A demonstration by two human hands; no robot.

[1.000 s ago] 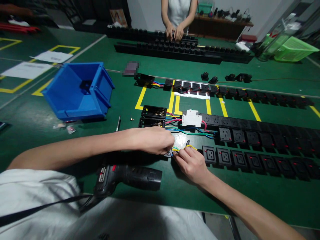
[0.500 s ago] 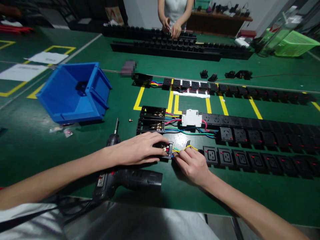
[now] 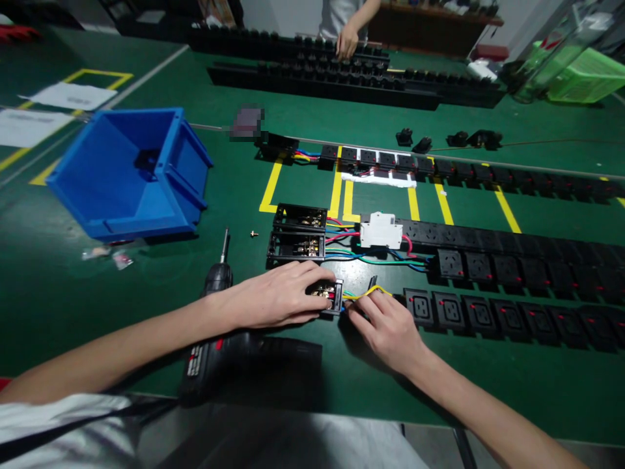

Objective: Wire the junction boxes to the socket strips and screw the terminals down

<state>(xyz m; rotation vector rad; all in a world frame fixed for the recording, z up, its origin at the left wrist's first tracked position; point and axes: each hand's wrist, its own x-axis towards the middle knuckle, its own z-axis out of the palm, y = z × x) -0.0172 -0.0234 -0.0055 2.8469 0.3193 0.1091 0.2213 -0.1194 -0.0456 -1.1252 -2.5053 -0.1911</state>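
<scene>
My left hand [image 3: 278,296] lies over a small black terminal box [image 3: 338,296], fingers and thumb gripping its sides; brass terminals show between them. My right hand [image 3: 390,329] is closed at the box's right end, pinching the wires [image 3: 361,296] that come out of it, yellow, green and blue. Those wires lead toward a row of black socket modules [image 3: 449,309] to the right. Just beyond my left hand sit two similar open terminal boxes [image 3: 297,246], wired to other socket rows. A black electric screwdriver [image 3: 217,280] lies partly under my left forearm.
A blue bin [image 3: 122,176] with a dark part inside stands at the left. A small brass screw [image 3: 254,234] lies near the screwdriver tip. A white circuit breaker [image 3: 381,230] rests among the wires. Across the table, a co-worker's hand [image 3: 347,43] is over black strips [image 3: 322,85].
The view has shifted slightly. Both my hands keep their hold on the terminal box and wires with little movement. One of the co-worker's two hands is no longer visible.
</scene>
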